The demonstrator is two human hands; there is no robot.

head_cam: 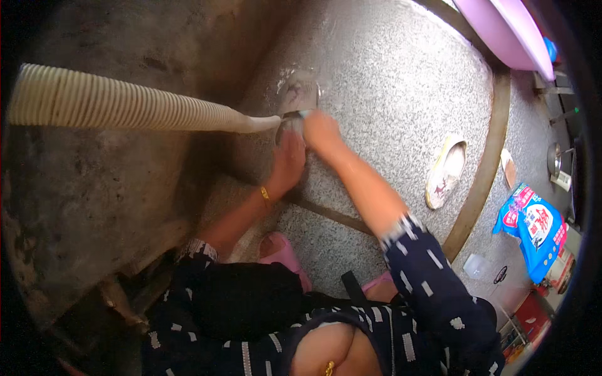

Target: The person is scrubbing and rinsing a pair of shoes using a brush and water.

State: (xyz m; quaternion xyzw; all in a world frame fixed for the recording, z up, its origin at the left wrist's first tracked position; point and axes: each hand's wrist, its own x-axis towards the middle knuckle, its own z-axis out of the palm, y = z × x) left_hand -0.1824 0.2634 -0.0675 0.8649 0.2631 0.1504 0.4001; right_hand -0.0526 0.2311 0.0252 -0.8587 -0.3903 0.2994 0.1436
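Observation:
A pale shoe with a dark pattern rests on wet speckled floor ahead of me. My left hand is at its near end, blurred, with the fingers over or in the shoe's opening. My right hand is curled at the shoe's right side, beside a small pale thing whose kind I cannot tell. The narrow end of a ribbed cream hose reaches the shoe from the left, close to my left hand. Another pale shoe with a similar pattern lies farther right on the floor.
A brush lies beyond a brown floor strip at the right. Near it stands a blue detergent bag. A pink basin is at the upper right. Pink slippers are on my feet. A rough dark slab fills the left.

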